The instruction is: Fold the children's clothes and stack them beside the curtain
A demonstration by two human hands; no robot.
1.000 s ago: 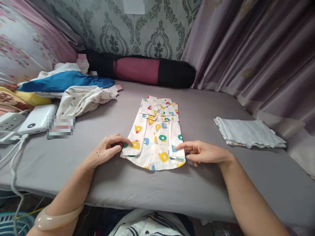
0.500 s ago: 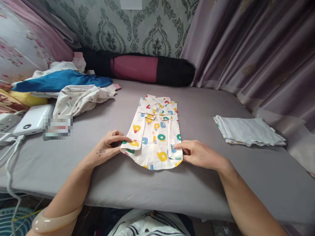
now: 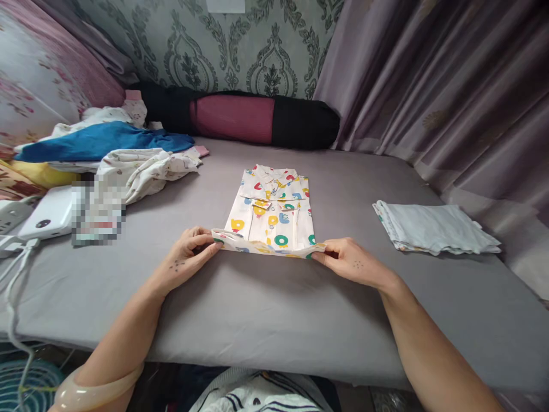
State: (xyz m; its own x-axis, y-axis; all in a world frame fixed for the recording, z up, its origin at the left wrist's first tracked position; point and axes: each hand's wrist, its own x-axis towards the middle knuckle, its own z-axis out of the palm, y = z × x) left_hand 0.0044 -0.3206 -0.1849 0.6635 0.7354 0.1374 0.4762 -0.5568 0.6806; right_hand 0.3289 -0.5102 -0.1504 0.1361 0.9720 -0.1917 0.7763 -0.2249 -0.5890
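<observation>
A small white shirt [image 3: 274, 220] printed with coloured letters lies front up on the grey sheet, its collar pointing away from me. Both sleeves are laid down along its front. At its near left corner my left hand [image 3: 191, 252] pinches the hem between thumb and fingers. My right hand [image 3: 347, 257] grips the near right corner the same way. Between the two hands the hem is raised and curled up over the lower front, hiding the sleeve cuffs.
A folded pale cloth [image 3: 437, 228] lies to the right. On the left are a pile of clothes with a blue garment [image 3: 107, 142], a white power bank [image 3: 54, 212] and white cables [image 3: 12, 303]. A black and maroon bolster [image 3: 231, 119] lies along the wall.
Both hands have lifted the shirt's hem and brought it away from me, so the lower edge now curls upward. The collar end has stayed in place.
</observation>
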